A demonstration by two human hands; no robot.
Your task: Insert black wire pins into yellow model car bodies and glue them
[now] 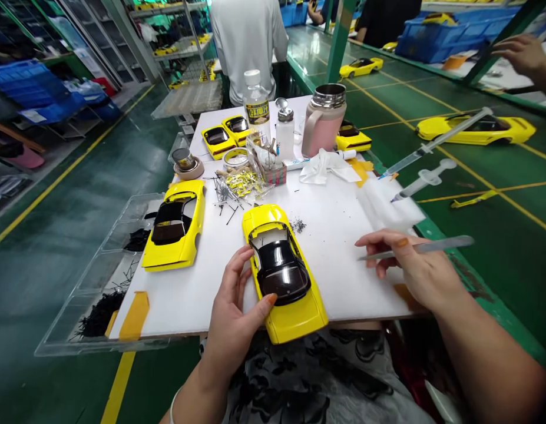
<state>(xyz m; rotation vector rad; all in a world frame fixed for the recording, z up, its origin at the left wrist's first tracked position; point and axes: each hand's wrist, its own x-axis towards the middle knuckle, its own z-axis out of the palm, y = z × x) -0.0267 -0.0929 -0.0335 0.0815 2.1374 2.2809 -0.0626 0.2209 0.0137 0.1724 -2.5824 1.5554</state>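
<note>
My left hand (237, 312) is closed around the left side of a yellow model car body (294, 321), thumb on its rear edge by the black rear window. The body has a black roof and rests near the table's front edge. Off to the right, my right hand (414, 265) pinches a thin metal craft knife or scalpel-like tool (444, 244), its pointed tip towards the car but apart from it. A second yellow car body (171, 227) lies to the left. Small dark bits (298, 225) are scattered beside the held car.
Two syringes, one a long syringe (436, 144), lean on white foam (383, 203) at the right. A pink mug (324, 121), a clear bottle (256, 100) and a bag of small yellow parts (244, 184) stand farther back. A clear tray (85, 288) of black pieces sits left.
</note>
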